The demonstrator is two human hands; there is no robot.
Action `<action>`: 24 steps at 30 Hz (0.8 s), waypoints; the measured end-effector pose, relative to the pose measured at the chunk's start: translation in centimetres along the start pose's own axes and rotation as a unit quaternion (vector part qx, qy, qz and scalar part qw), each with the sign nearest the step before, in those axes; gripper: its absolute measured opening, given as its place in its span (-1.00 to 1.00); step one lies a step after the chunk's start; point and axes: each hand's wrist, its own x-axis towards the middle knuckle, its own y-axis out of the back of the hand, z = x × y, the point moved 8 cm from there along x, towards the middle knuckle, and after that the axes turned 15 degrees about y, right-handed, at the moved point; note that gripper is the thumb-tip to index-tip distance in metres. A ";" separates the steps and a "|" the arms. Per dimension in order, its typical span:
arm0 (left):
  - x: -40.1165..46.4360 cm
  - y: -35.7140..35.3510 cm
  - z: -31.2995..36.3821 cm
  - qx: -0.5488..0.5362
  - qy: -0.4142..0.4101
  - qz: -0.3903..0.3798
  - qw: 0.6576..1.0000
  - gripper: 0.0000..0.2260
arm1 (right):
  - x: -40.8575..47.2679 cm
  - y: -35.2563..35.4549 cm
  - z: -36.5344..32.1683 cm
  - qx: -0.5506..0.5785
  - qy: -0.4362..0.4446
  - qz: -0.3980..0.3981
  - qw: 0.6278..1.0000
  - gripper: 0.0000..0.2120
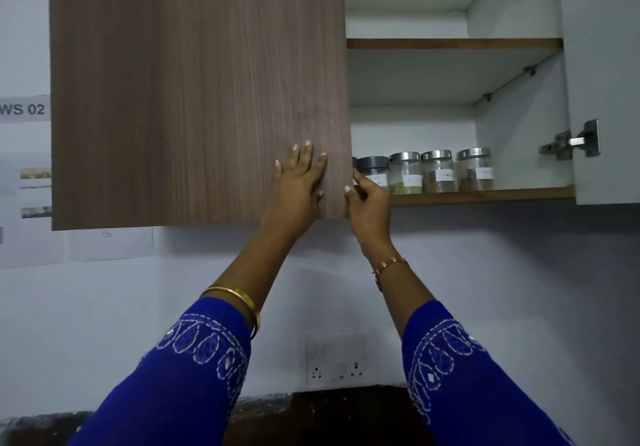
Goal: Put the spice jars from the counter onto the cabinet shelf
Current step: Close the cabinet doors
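Several spice jars stand in a row on the lower cabinet shelf [485,195]: one with a dark grey lid [373,169], then three with steel lids [404,172] [437,171] [474,169]. A further dark lid peeks out behind the left cabinet door [194,92]. My left hand [300,179] lies flat with spread fingers on the front of that brown door, near its lower right corner. My right hand [367,196] pinches the door's right edge, thumb on the front and fingers behind, just in front of the grey-lidded jar.
The right cabinet door [602,81] stands open, its hinge [571,141] showing. An upper shelf [453,43] is bare. Below are a white wall with a socket plate [341,362], a dark counter edge [329,411] and papers taped at the left [24,109].
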 end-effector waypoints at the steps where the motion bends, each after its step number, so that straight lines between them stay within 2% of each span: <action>1: 0.2 -0.5 -0.1 0.008 0.000 0.000 1.000 -0.47 | 0.1 -0.1 0.4 -0.003 -0.001 0.002 1.000 -0.62; 9: 1.6 -2.9 -0.6 0.034 0.010 0.005 0.999 -0.44 | 1.1 -0.8 2.5 -0.027 -0.007 -0.002 1.000 -0.64; 13: 1.8 -3.4 -0.8 0.043 0.008 -0.003 0.999 -0.42 | 1.0 -0.3 2.2 -0.153 0.040 0.023 0.987 -0.70; 19: 1.6 -3.2 -0.5 0.038 0.009 -0.019 0.999 -0.40 | 0.2 -0.1 2.2 -0.145 0.014 -0.025 0.989 -0.72; 24: 0.0 -2.7 0.0 -0.041 0.022 -0.049 0.998 -0.54 | -0.8 0.5 0.2 -0.206 0.057 -0.055 0.975 -0.70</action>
